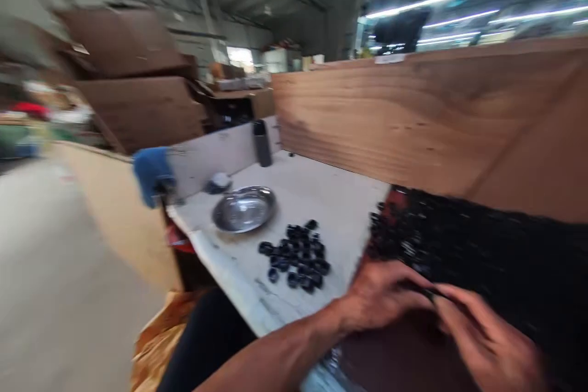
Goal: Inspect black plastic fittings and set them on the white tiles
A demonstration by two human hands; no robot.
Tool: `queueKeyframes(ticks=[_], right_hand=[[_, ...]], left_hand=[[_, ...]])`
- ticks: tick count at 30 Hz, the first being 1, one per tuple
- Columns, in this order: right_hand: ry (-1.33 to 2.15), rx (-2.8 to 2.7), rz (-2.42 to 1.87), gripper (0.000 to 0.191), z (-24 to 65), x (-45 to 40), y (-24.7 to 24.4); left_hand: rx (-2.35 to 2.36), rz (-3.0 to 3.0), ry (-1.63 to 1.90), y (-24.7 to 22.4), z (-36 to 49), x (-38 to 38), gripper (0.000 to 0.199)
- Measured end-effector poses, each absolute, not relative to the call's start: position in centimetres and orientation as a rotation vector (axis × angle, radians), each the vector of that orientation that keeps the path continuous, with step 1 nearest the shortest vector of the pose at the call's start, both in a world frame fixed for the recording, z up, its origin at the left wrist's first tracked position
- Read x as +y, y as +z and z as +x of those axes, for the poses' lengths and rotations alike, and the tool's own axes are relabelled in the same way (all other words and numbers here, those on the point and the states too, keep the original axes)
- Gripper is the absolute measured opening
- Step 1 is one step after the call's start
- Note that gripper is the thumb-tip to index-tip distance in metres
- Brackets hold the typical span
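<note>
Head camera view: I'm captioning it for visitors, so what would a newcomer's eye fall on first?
Probably the shiny metal dish on the white tabletop, with a cluster of small black pieces nearer the camera. Next, the left hand and right hand, close together beside the dark heap at the picture's right; anything between them is too blurred to name.

Left forearm (289, 342) slanting inward; left hand (383, 295), right hand (489, 334) nearly meeting, fingers (465, 301) curled.
</note>
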State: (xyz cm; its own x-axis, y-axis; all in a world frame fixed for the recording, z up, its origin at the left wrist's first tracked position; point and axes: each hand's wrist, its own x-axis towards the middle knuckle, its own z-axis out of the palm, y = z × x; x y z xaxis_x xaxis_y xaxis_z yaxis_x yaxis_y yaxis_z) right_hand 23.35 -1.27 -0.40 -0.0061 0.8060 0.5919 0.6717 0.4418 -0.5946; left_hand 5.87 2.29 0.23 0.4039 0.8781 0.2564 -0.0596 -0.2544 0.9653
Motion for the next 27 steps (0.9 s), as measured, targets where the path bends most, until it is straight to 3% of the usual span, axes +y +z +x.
queueKeyframes(ticks=[5, 9, 12, 17, 27], right_hand=[[0.301, -1.763, -1.361, 0.022, 24.1, -2.3, 0.4], [0.265, -1.787, -1.424, 0.039, 23.4, -2.2, 0.6], [0.298, -1.707, -1.416, 0.022, 23.3, -2.4, 0.7], [0.320, -1.741, -1.366, 0.019, 23.4, -2.5, 0.9], [0.343, -1.763, -1.432, 0.036, 23.2, -2.9, 0.7]], left_hand=[[0.690, 1.433, 1.001, -1.2, 6.0, 4.0, 0.025], [0.651, 1.499, 0.994, -0.4, 5.5, 3.3, 0.025], [0.661, 1.454, 1.002, -0.5, 5.8, 3.2, 0.025], [0.635, 1.369, 1.011, -0.8, 6.0, 3.4, 0.024], [0.667, 1.296, 0.991, -0.1, 5.9, 3.3, 0.025]])
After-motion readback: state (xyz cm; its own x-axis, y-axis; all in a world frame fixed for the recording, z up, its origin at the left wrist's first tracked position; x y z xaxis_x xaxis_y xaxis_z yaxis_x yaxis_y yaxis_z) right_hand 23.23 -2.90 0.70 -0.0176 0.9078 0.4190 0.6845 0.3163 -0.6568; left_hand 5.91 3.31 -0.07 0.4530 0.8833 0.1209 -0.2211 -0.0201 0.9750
